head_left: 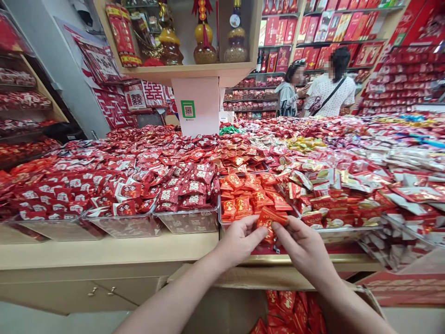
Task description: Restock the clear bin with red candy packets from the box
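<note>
My left hand [245, 239] and my right hand [304, 241] meet over the front edge of a clear bin. Between them are red packets with gold print [273, 218], pinched by the fingers of both hands; how many is hard to tell. Right behind lie similar orange-red packets [243, 204] in the bin. Below my forearms, an open cardboard box [222, 308] holds more red packets [295, 311].
Clear bins of dark red packets [191, 220] and red-and-white packets [125, 225] line the beige counter [139, 248]. More bins [410, 241] stand at right. A white post [200, 104] rises behind. Two people [332, 95] stand at the far shelves.
</note>
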`<state>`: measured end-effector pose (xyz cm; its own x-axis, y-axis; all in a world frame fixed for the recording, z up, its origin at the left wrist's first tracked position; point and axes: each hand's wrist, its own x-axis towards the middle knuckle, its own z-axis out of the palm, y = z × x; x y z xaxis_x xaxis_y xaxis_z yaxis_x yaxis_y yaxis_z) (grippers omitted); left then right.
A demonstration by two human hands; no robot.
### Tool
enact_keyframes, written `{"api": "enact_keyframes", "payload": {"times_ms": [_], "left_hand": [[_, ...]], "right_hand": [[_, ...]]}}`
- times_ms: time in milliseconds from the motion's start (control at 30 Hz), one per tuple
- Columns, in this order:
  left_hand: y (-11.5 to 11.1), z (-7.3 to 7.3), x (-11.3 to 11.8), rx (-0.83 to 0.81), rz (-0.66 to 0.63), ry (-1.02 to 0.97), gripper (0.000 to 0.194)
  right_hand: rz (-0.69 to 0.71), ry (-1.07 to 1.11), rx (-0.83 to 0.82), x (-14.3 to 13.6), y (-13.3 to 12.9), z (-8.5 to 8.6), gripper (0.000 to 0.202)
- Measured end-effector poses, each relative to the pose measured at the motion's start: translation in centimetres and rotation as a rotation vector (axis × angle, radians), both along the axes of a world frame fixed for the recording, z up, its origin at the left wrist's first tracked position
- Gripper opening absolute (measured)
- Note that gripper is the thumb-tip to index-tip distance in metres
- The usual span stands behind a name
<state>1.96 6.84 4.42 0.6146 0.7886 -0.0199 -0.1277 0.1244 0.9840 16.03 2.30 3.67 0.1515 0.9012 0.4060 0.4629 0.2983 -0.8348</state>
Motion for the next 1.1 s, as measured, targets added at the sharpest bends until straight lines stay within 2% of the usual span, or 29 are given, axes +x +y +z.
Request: {"api": "enact_keyframes", "payload": {"times_ms": [100,233,367,500,633,700,767,833,867,900,933,1000,1100], "left_hand": [[0.0,0.5,0.1,-0.011,0.005,0.076,0.037],[0.0,0.6,0.2,-0.077,0.126,0.035,0.033],[0.3,-0.1,0.2,-0.051,0.207,0.057,0.031],[0.7,-0.7,0.2,0.057,0.254,0.115,0.035],[0.7,-1.0,0.2,0.140,0.252,0.183,0.037],[0.6,-0.6,0.0,0.161,0.222,0.208,0.037],[0.9,0.4,-0.4,0.170,0.197,0.222,0.037],[1.9,1.9,-0.8,0.362,0.228,0.354,0.035],[2.8,2.7,-0.9,0.566,0.272,0.490,0.034],[3.8,3.5,-1.0,0.879,0.321,0.713,0.033],[5.0,4.2,-0.9,0.982,0.344,0.794,0.029],[7.5,5.0,-0.4,1.068,0.328,0.883,0.029],[10.8,5.0,1.0,1.155,0.241,1.013,0.044]], "right_hand": [[0.051,0.197,-0.064,0.4,-0.1,-0.2,0.023],[0.085,0.529,-0.150,0.0,-0.2,-0.4,0.025],[0.143,0.576,-0.180,-0.4,-0.1,-0.9,0.030],[0.066,0.436,-0.014,-0.7,-0.3,-1.6,0.026],[0.027,-0.017,0.194,-0.8,-0.5,-2.2,0.028],[-0.014,-0.250,0.273,-0.5,-0.6,-2.1,0.020],[-0.069,-0.371,0.309,0.1,-0.7,-1.5,0.012],[-0.122,-0.424,0.316,1.1,-0.5,-0.4,0.013],[-0.149,-0.450,0.312,1.8,-0.3,0.3,0.014],[-0.175,-0.478,0.307,2.5,0.1,1.1,0.014],[-0.195,-0.507,0.300,3.2,0.8,1.9,0.015],[-0.220,-0.563,0.279,4.3,2.6,3.3,0.015],[-0.231,-0.643,0.194,5.2,6.2,4.9,0.015]]}}
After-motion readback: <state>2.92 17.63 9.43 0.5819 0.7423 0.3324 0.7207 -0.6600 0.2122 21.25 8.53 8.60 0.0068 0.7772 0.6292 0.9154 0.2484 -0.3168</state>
